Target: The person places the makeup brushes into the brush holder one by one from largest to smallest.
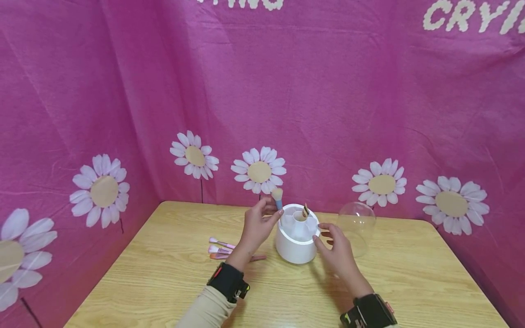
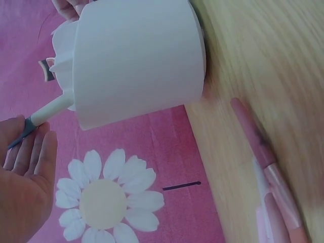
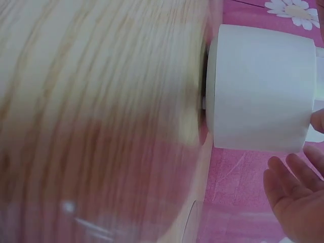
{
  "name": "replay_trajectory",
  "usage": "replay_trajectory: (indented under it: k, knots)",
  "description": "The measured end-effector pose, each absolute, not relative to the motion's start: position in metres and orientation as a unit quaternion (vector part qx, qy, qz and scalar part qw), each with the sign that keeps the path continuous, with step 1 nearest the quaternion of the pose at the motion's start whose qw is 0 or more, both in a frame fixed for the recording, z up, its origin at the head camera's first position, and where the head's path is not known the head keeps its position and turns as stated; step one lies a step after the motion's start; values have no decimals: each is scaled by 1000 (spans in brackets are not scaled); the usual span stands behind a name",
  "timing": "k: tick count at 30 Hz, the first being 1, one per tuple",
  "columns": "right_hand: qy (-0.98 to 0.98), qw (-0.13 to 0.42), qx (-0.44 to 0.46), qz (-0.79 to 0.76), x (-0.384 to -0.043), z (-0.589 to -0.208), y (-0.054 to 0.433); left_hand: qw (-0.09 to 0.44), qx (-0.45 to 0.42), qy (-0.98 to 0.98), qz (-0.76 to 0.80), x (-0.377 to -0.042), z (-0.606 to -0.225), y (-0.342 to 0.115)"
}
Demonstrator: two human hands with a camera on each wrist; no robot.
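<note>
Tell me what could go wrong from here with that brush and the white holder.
The left hand pinches the brush near its bristles, so the handle's far end might snag on the white holder. The clear dome stands close to the right hand, and a careless swing could knock it. Pulling back, the left hand might disturb the loose brushes lying nearby.

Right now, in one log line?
left hand: pinches pale-bristled makeup brush, bristles up | right hand: at rim of white cylindrical holder | clear domed cover: on wooden table | pink-handled brushes: on table
</note>
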State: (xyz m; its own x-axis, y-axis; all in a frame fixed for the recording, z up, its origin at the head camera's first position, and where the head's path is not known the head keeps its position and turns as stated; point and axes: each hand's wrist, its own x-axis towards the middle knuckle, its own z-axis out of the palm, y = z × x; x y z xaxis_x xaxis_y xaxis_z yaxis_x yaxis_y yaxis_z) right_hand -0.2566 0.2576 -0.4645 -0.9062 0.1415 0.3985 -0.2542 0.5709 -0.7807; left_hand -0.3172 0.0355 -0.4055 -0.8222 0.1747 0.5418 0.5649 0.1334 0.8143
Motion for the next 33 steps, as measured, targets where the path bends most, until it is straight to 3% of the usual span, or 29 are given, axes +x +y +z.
replay_trajectory:
  k: [8, 22, 33]
  knots:
    - [-855, 211, 20, 473, -259, -468, 261, 136, -243, -762, -584, -312, -408, 39]
    - [-854, 206, 19, 477, -255, -466, 260, 162, -237, -805, -518, -309, -420, 41]
    - [-857, 199, 16, 474, -254, -467, 261, 151, -233, -825, -492, -308, -425, 41]
